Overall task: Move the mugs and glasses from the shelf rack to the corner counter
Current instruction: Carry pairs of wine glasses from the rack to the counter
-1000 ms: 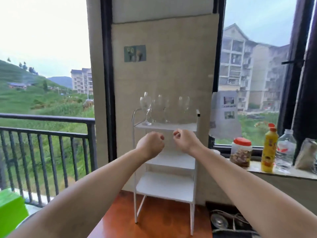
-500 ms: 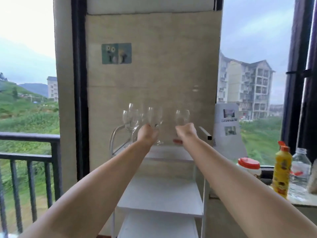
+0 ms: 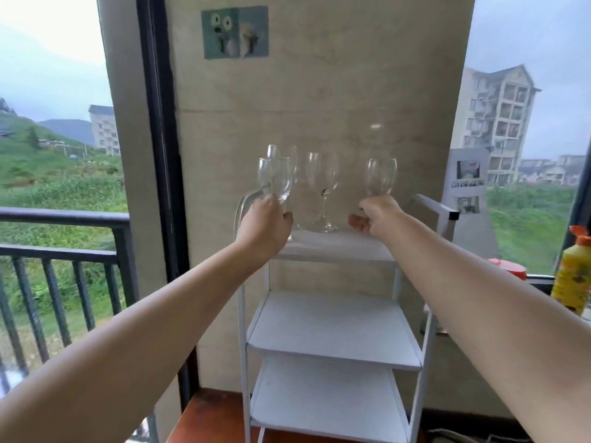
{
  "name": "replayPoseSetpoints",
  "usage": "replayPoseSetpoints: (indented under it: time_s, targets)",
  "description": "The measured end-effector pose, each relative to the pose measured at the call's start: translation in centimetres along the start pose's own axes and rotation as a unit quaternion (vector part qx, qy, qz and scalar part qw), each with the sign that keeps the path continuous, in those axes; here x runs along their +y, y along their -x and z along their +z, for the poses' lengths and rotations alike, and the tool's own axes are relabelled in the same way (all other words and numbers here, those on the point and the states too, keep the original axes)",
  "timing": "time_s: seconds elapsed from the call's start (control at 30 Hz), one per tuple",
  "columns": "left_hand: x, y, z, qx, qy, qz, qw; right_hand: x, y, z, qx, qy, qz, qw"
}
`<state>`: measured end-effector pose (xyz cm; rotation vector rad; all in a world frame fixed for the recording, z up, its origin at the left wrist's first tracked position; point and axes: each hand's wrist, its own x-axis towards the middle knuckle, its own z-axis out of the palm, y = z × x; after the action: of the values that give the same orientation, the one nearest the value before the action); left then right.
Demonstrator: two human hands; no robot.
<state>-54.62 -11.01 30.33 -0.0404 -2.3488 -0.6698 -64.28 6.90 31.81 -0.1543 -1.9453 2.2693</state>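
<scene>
A yellow bottle [image 3: 572,276] with an orange cap is seen on the window ledge [image 3: 540,278] at the right edge, with a red-lidded jar [image 3: 508,266] beside it. 1 cartoon sticker [image 3: 236,32] is fixed high on the wall panel [image 3: 351,75]. A dark balcony railing [image 3: 64,247] is seen at left.

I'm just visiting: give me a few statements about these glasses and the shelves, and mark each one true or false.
1. Each hand grips a clear stemmed wine glass: left hand, right hand. True.
2. The white metal shelf rack has mugs on its lower shelves. False: those shelves are bare.
3. A clear wine glass stands untouched between the hands. True.
4. The yellow plastic bottle sits on the rack. False: it stands off to the right.
</scene>
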Motion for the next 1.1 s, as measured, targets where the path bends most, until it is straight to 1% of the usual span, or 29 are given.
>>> replayPoseSetpoints:
  time_s: [0.13,0.23,0.37,0.5,0.63,0.77,0.87,0.97,1.1]
  targets:
    - [-0.2,-0.5,0.8,-0.051,-0.016,-0.061,0.997,-0.1,-0.4,0.0,0.022,-0.003,0.000,1.000]
    - [-0.4,-1.2,1.4,-0.064,-0.010,-0.085,0.994,-0.2,-0.4,0.0,0.032,-0.001,0.001,0.999]
    - [-0.6,-1.8,1.6,-0.053,0.052,-0.107,0.991,-0.4,-0.2,-0.4,0.038,-0.006,0.001,0.999]
    - [-0.5,-1.9,1.4,-0.047,0.104,-0.139,0.984,-0.7,0.3,-1.4,0.044,0.036,-0.011,0.998]
    - [-0.1,-1.5,0.9,-0.051,0.153,-0.125,0.979,-0.8,1.3,-2.2,0.037,0.058,-0.014,0.998]
    - [0.9,-0.6,-0.6,-0.048,0.247,-0.100,0.963,-1.6,3.3,-2.5,-0.009,0.039,-0.041,0.998]
    - [2.0,0.6,-1.8,-0.059,0.280,-0.072,0.955,-2.4,5.6,-2.9,-0.062,0.093,-0.096,0.989]
    - [2.9,2.3,-3.0,-0.072,0.294,-0.042,0.952,-2.8,8.7,-3.6,-0.118,0.139,-0.144,0.973]
    - [3.9,4.9,-4.6,-0.095,0.295,-0.003,0.951,-2.8,13.2,-5.4,-0.173,0.141,-0.151,0.963]
